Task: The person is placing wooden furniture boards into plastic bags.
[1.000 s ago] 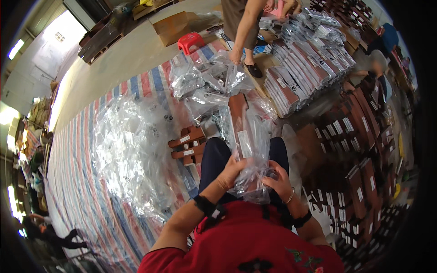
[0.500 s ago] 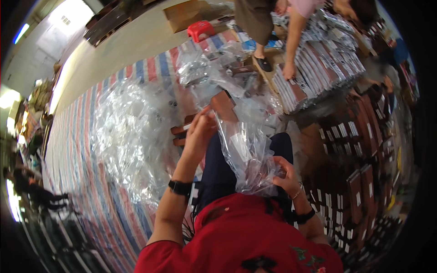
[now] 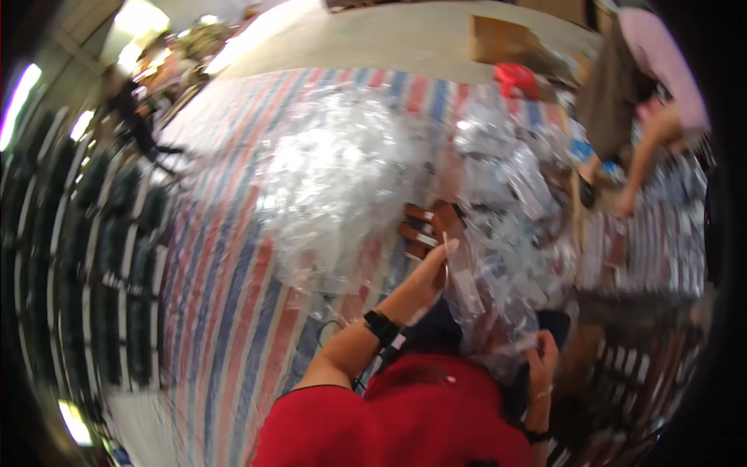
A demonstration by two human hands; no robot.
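A clear plastic bag [image 3: 502, 300] lies over my lap with a brown flat piece [image 3: 447, 220] partly in it, its far end sticking out of the bag. My left hand [image 3: 430, 274] is closed at the upper left edge of the bag, beside the brown piece; motion blurs its fingertips. At the bag's near right end, my right hand [image 3: 542, 358] pinches the crumpled film. Just left of the brown piece, several smaller brown pieces with white labels [image 3: 418, 231] lie on the striped sheet.
A big heap of clear bags [image 3: 334, 187] covers part of the striped sheet [image 3: 226, 311]. More bagged items [image 3: 513, 167] lie ahead right. A co-worker [image 3: 661, 86] bends over stacked bagged pieces [image 3: 642, 249]. Dark stacked goods [image 3: 85, 272] stand left, a red stool [image 3: 516, 80] far right.
My view has swung left, so the scene sits further right in the picture. Both hands stay on the bag, and the brown piece still sticks out of it.
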